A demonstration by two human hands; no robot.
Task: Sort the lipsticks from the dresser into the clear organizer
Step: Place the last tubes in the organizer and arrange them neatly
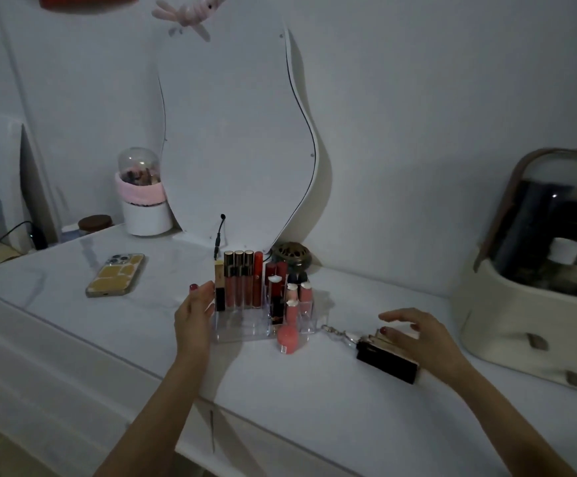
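The clear organizer (245, 327) stands mid-dresser with several lipsticks and gloss tubes (242, 280) upright in its back slots. A pink round-capped lipstick (287, 339) stands at its front edge. My left hand (194, 315) rests flat against the organizer's left side, fingers by a black-and-gold lipstick (219, 287). To the right, black lipsticks (385, 361) lie in a pile on the dresser, with a metal keychain clasp (338, 333) at their left end. My right hand (417, 335) hovers over the pile with spread fingers, fingertips touching its top.
A phone (116, 274) lies face down at the left. A curved mirror (238, 132) stands behind the organizer, with a dark round jar (292, 253) beside it. A beige cosmetic case (535, 270) fills the right side. A pink-and-white brush holder (144, 197) stands at the back left.
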